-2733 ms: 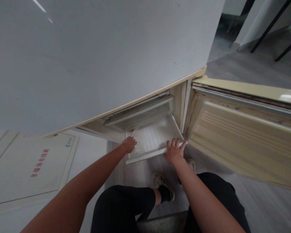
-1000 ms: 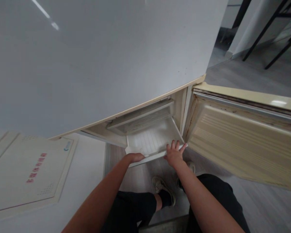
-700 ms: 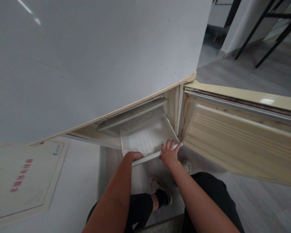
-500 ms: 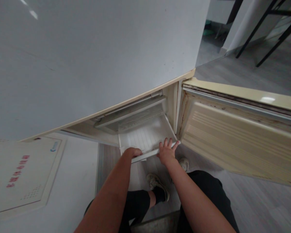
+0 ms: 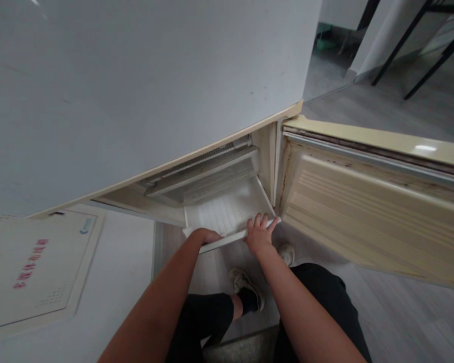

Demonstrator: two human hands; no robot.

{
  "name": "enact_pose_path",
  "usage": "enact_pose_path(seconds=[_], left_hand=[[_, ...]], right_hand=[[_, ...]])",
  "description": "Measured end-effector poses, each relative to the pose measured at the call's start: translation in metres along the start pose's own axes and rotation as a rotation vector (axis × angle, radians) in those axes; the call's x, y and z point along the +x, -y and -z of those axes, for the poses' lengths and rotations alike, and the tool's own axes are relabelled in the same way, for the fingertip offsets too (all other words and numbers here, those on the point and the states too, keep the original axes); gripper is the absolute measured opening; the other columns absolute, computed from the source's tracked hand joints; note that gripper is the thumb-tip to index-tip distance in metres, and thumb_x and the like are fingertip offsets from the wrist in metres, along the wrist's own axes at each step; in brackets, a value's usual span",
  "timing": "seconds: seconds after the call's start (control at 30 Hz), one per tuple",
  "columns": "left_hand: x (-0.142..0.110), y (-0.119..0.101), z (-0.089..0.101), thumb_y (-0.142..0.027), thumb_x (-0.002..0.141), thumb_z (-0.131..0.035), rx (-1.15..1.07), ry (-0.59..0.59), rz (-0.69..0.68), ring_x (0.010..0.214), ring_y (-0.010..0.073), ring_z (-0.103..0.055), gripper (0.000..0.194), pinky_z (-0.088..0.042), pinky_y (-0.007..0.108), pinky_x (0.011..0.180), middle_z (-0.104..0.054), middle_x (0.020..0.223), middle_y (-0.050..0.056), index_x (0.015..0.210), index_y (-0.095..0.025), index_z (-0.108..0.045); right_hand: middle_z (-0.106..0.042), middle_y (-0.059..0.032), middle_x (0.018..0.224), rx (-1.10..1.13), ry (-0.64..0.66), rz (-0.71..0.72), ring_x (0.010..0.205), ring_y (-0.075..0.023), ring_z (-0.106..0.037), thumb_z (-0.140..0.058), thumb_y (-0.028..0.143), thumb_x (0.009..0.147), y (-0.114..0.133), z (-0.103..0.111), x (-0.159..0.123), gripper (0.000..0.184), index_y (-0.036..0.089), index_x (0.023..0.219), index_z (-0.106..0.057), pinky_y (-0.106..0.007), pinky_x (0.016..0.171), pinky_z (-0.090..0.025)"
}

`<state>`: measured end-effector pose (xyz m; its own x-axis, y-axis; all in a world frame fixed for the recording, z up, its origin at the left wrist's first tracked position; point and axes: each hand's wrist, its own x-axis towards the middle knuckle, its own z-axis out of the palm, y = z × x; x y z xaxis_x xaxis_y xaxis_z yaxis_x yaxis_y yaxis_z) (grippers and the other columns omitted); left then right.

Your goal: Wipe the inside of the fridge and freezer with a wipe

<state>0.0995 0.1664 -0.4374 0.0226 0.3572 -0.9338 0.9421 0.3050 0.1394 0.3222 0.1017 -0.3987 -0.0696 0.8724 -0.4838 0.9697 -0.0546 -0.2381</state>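
A white drawer (image 5: 230, 238) sticks out of the lower compartment of a refrigerator (image 5: 196, 91); its ribbed floor shows between my arms. On the left part of its front edge, my left hand (image 5: 206, 236) is closed over the rim, its fingers partly hidden. My right hand (image 5: 260, 234) grips the same edge near the right corner, several fingers spread over the rim and the thumb at the front. Behind the drawer, a pale shelf or flap panel (image 5: 208, 171) spans the compartment.
The refrigerator door (image 5: 374, 212) stands wide open at the right, its seal stained. At the left is a wall panel (image 5: 34, 267) with red writing. My shoes (image 5: 245, 287) are on the floor under the drawer. Dark furniture legs (image 5: 401, 45) stand at the upper right.
The view has shifted slightly. Both hands keep their hold on the drawer's front edge, and the drawer shows almost no movement relative to the refrigerator.
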Motion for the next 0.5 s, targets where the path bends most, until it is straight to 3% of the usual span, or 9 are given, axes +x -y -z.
enact_pose_path(seconds=[0.1,0.27,0.37,0.5], left_hand=[[-0.003,-0.02,-0.004,-0.061,0.078,-0.062,-0.095,0.135,0.016,0.085,0.0286,-0.073,0.042,-0.058,0.036,0.076,-0.077,0.092,0.013,0.082,-0.02,-0.072],[0.01,-0.07,-0.01,-0.039,0.084,-0.057,-0.2,0.213,-0.02,0.087,0.024,-0.072,0.026,-0.057,0.033,0.08,-0.077,0.091,0.009,0.089,-0.018,-0.071],[0.015,-0.088,-0.011,-0.027,0.078,-0.06,-0.229,0.217,-0.026,0.081,0.0268,-0.072,0.017,-0.056,0.036,0.078,-0.075,0.08,0.012,0.081,-0.014,-0.071],[0.012,-0.1,-0.009,-0.032,0.086,-0.056,-0.364,0.143,-0.15,0.086,0.0231,-0.071,0.024,-0.055,0.033,0.084,-0.076,0.084,0.008,0.089,-0.016,-0.073]], right_hand=[[-0.019,-0.0241,0.166,-0.002,-0.015,0.01,0.153,-0.0493,-0.009,-0.059,0.041,0.094,0.0,-0.001,0.0,0.073,0.015,0.158,-0.037,-0.08,0.112,0.005],[-0.013,-0.021,0.168,-0.012,-0.077,0.012,0.153,-0.0481,-0.007,-0.055,0.041,0.097,-0.003,-0.009,0.001,0.08,0.018,0.165,-0.019,-0.08,0.112,0.006],[-0.013,-0.0202,0.169,-0.001,-0.106,0.035,0.153,-0.0479,-0.008,-0.052,0.041,0.098,-0.005,-0.012,0.0,0.079,0.019,0.165,-0.017,-0.08,0.111,0.007],[-0.017,-0.0196,0.168,0.01,-0.126,0.027,0.153,-0.0475,-0.011,-0.054,0.04,0.096,-0.005,-0.012,-0.001,0.081,0.019,0.165,-0.017,-0.08,0.112,0.006]])
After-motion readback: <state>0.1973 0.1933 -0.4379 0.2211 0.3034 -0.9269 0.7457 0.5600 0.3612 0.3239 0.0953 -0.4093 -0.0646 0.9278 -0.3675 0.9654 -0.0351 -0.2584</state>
